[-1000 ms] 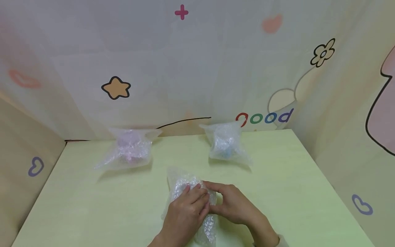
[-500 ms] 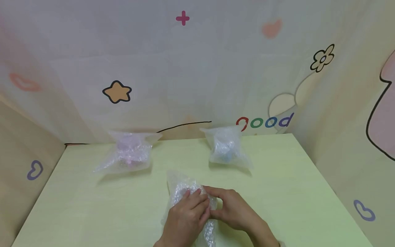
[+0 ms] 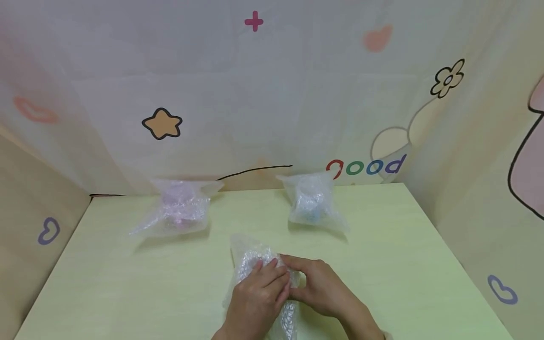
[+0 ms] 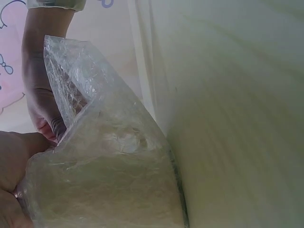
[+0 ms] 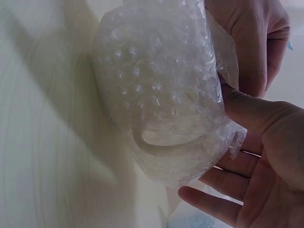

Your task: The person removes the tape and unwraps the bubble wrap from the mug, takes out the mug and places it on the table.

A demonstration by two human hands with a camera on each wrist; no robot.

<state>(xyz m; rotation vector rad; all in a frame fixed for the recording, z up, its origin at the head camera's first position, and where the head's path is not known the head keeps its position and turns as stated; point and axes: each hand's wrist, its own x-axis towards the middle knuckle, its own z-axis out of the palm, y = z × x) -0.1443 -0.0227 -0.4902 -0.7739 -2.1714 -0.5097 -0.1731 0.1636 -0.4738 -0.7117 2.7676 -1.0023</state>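
A bubble-wrapped bundle (image 3: pixel 245 265) lies at the front middle of the table, with a loose flap of wrap at its far end. My left hand (image 3: pixel 257 295) is laid over its top, fingers bent, holding the wrap. From the right, my right hand (image 3: pixel 320 285) pinches the wrap's edge between thumb and fingers; its other fingers spread out in the right wrist view. The hands meet at the wrap's overlap. Through the clear layers of the bundle (image 5: pixel 152 80) a pale, rounded shape with a curved band shows; its kind is hidden.
Two more bubble-wrapped bundles stand at the back of the pale green table (image 3: pixel 140 288): a pinkish one (image 3: pixel 182 208) at left and a whitish one (image 3: pixel 311 198) with a blue patch at right. A printed curtain (image 3: pixel 238 104) closes off the back and sides.
Both hands stay on the bundle in nearly the same pose. The head view has shifted slightly; the two back bundles have not moved.
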